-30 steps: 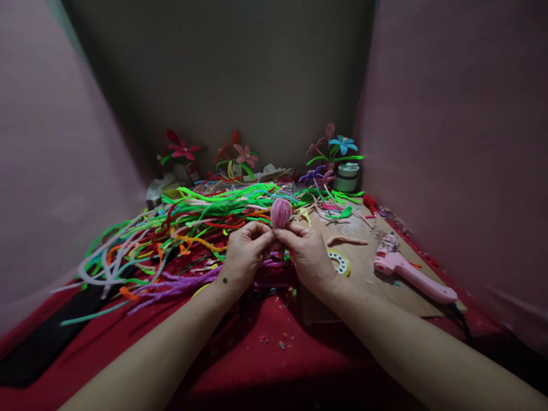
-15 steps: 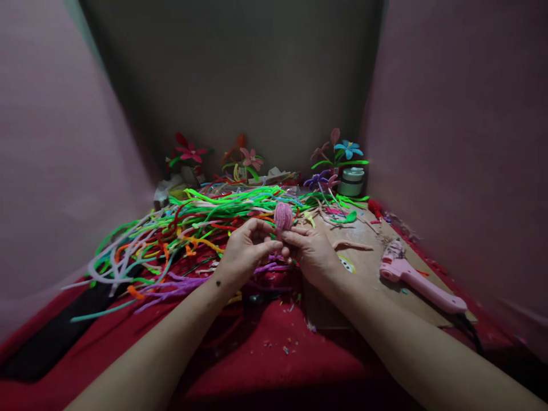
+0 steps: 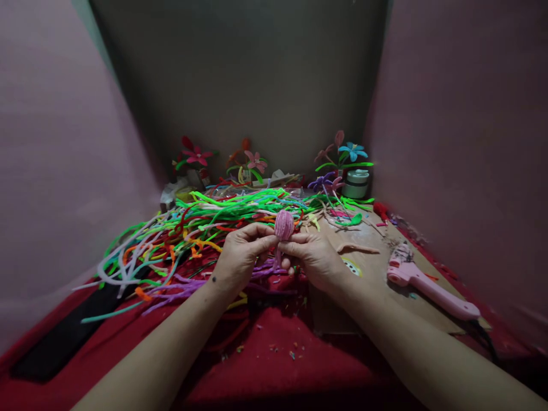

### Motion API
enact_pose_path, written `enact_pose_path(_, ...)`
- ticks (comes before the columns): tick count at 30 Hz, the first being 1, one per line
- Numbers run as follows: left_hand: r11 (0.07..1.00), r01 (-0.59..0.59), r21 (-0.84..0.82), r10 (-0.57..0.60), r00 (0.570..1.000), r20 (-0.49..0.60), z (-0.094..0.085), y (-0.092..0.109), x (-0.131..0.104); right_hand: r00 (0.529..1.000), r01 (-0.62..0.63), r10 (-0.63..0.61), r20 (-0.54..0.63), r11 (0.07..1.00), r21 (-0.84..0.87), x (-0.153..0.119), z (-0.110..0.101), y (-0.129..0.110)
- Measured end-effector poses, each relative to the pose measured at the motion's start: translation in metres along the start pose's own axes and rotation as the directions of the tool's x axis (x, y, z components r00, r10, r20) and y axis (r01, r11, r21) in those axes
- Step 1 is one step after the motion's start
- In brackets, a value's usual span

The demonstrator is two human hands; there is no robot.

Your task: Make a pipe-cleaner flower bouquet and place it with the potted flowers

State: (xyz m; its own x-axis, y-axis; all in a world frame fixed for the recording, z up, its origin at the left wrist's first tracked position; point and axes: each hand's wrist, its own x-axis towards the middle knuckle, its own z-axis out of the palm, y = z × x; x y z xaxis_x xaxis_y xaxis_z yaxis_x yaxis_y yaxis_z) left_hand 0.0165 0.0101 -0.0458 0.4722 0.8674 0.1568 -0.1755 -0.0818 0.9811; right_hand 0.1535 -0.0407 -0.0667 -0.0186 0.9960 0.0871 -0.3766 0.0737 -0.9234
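Observation:
A rounded pink bud of pipe cleaners (image 3: 284, 224) stands upright between my two hands, with its short stem hanging below. My left hand (image 3: 246, 248) pinches it from the left, thumb and forefinger at the bud's lower side. From the other side my right hand (image 3: 310, 257) grips the base of the bud between thumb and fingers. Behind the hands spreads a tangled heap of colourful pipe cleaners (image 3: 240, 205), mostly green on top. Purple pipe cleaners (image 3: 180, 287) lie close to my left wrist.
On the right, a pink hot glue gun (image 3: 432, 291) rests on a brown board (image 3: 334, 314). A lidded jar (image 3: 356, 184) and several pipe-cleaner flowers (image 3: 353, 151) stand at the back. A long black object (image 3: 55, 342) lies at left on the red cloth (image 3: 274, 377).
My left fingers have shifted up to the bud's side, and more of its stem shows below. The whole view has moved slightly, so the background sits a little further right.

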Motion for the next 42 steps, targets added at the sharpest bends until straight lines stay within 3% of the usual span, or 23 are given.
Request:
enact_pose_path(7, 1.0, -0.01, 0.004, 0.01, 1.0, 0.009, -0.002, -0.003, 0.0, 0.99, 0.123, -0.135, -0.035, 0.961, -0.248, -0.005, 0.006, -0.005)
enact_pose_path(10, 0.999, 0.023, 0.03, -0.026, 0.996, 0.086, -0.007, 0.004, 0.003, 0.965, 0.21, -0.258, -0.046, 0.865, -0.456, -0.007, 0.008, -0.009)
enact_pose_path(13, 0.999, 0.003, 0.051, -0.012, 0.985, 0.175, -0.011, 0.016, 0.002, 0.864, 0.357, -0.503, 0.029, 0.57, -0.74, -0.008, 0.007, -0.009)
enact_pose_path(16, 0.985, -0.088, 0.151, 0.06, 0.982, 0.181, -0.009, 0.026, -0.002, 0.751, 0.367, -0.644, 0.15, 0.218, -0.904, -0.009, 0.005, -0.004)
enact_pose_path(19, 0.959, -0.151, 0.241, 0.121, 0.984, 0.133, -0.002, 0.029, -0.008, 0.735, 0.294, -0.637, 0.233, -0.01, -0.956, -0.011, 0.003, 0.0)
enact_pose_path(24, 0.896, -0.227, 0.381, 0.233, 0.972, 0.03, 0.008, 0.02, -0.014, 0.736, 0.201, -0.597, 0.321, -0.261, -0.944, -0.015, 0.006, 0.001)
enact_pose_path(27, 0.837, -0.282, 0.47, 0.326, 0.945, -0.013, 0.011, 0.016, -0.017, 0.733, 0.171, -0.583, 0.352, -0.342, -0.924, -0.016, 0.008, 0.0)
enact_pose_path(31, 0.765, -0.335, 0.55, 0.393, 0.919, 0.014, 0.012, 0.017, -0.019, 0.712, 0.157, -0.582, 0.392, -0.412, -0.897, -0.016, 0.009, 0.0)
enact_pose_path(39, 0.719, -0.378, 0.583, 0.415, 0.907, 0.077, 0.006, 0.018, -0.016, 0.643, 0.155, -0.606, 0.468, -0.496, -0.855, -0.017, 0.008, 0.002)
enact_pose_path(42, 0.723, -0.373, 0.582, 0.39, 0.915, 0.102, 0.004, 0.017, -0.014, 0.646, 0.154, -0.608, 0.463, -0.49, -0.858, -0.017, 0.008, 0.002)
